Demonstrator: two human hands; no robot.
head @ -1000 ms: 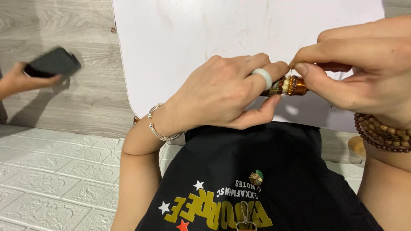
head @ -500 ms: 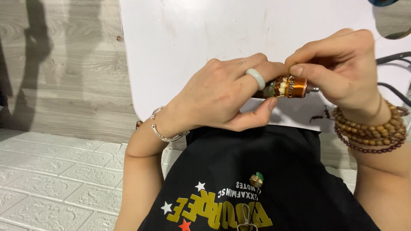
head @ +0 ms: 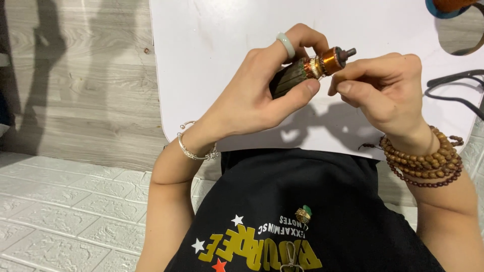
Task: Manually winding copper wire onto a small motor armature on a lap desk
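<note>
— Starting big: what's underneath?
— Grey wood-plank floor, then a white rounded tabletop.
— And the hands?
— Left hand grips a small dark motor rotor with a copper collar above the tabletop; right hand pinches narrow beside its copper end.

White tabletop before me; grey wood-plank floor to my left; black cable at the table's right edge; my black printed shirt below.
</note>
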